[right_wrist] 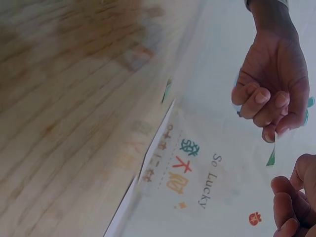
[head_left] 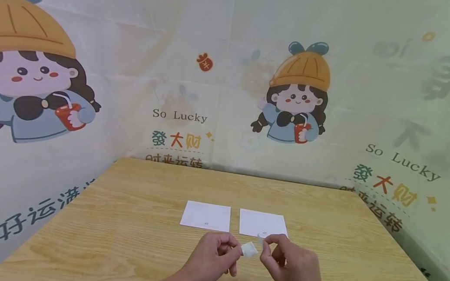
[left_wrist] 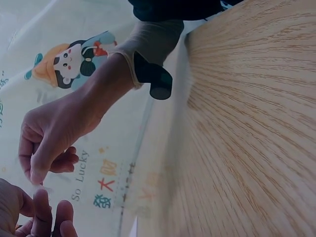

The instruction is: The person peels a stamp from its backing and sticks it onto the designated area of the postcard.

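Observation:
My left hand (head_left: 217,257) pinches a small, flat, whitish square piece (head_left: 249,249) between thumb and finger, just above the table. In the right wrist view this piece (right_wrist: 271,154) is seen nearly edge-on and shows green on one side. My right hand (head_left: 294,265), close by on the right, pinches a thin, pale scrap (head_left: 260,238) at its fingertips. A narrow gap lies between the two pieces. Two white cards lie flat side by side beyond the hands, the left card (head_left: 206,215) and the right card (head_left: 262,221), each with a small dark mark near its front edge.
The wooden table (head_left: 125,220) stretches around the cards and hands. A pale printed cloth (head_left: 228,93) with cartoon figures and lettering hangs behind and along both sides. A small green sliver (right_wrist: 167,90) shows near a card's edge; I cannot tell what it is.

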Motion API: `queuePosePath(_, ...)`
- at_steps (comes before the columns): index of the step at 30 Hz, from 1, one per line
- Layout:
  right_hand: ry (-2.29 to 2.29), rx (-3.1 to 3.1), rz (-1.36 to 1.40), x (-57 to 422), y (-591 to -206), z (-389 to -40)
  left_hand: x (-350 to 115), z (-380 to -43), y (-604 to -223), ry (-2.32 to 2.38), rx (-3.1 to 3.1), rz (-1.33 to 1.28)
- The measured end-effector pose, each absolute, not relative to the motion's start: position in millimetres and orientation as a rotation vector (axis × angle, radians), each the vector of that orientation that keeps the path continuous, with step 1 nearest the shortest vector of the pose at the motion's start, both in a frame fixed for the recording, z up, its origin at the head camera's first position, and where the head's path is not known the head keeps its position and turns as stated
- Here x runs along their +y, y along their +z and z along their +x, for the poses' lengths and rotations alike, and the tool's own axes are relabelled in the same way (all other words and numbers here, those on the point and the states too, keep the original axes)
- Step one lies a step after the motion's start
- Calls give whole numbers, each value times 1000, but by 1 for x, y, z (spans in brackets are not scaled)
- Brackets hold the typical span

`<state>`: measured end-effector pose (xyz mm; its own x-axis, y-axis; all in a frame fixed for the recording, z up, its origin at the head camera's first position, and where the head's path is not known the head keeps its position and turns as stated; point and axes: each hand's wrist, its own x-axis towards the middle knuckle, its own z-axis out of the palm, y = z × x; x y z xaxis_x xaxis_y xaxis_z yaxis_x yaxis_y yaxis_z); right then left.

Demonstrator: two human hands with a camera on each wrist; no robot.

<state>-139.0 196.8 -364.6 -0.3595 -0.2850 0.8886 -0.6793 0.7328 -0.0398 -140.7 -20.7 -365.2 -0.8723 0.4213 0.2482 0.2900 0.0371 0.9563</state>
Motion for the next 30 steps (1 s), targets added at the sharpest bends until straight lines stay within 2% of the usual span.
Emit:
queuePosePath(12, 541, -2047, 701, 202, -364, -138, -26, -141, -365, 1972, 2230, 715)
queuePosePath(30, 518, -1987, 870, 195, -364, -135, -26, -140, -363, 1974, 2177, 699)
